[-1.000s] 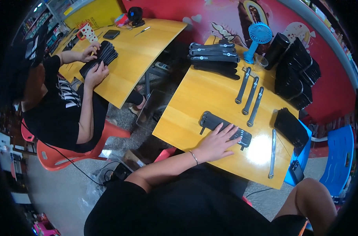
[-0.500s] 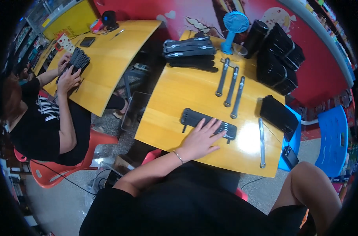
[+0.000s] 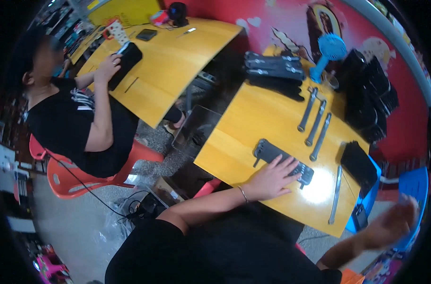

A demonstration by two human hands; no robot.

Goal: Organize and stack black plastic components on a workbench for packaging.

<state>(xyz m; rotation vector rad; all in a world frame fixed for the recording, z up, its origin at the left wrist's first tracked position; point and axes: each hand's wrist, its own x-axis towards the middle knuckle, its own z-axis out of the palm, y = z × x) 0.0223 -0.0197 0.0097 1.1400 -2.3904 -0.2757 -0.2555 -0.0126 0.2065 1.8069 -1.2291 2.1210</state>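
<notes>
My left hand [image 3: 274, 177] lies flat, fingers spread, on a flat dark grey rectangular piece [image 3: 268, 150] on the yellow table. This piece has scalloped ends, small pale marks in a row near its right end, and a thin dark strip poking out below each end. Off the table's right side, my right hand [image 3: 397, 220] is raised and smeared by motion; its fingers cannot be made out. Three slim grey straps [image 3: 321, 137] lie side by side beyond the piece. Another grey strap [image 3: 336, 195] rests alone near the right edge.
Bundled dark straps [image 3: 274, 66], a blue handheld fan [image 3: 330, 49] and stacked black bundles [image 3: 369, 94] stand at the back. A black pouch [image 3: 360, 165] overhangs the right edge by a blue chair [image 3: 412, 194]. At left, a co-worker [image 3: 78, 123] sits at another table [image 3: 177, 52].
The view has turned left, so the table appears farther right. My right hand has come into view at right. My left hand stays on the grey piece. The co-worker's dark strap bundle shows differently.
</notes>
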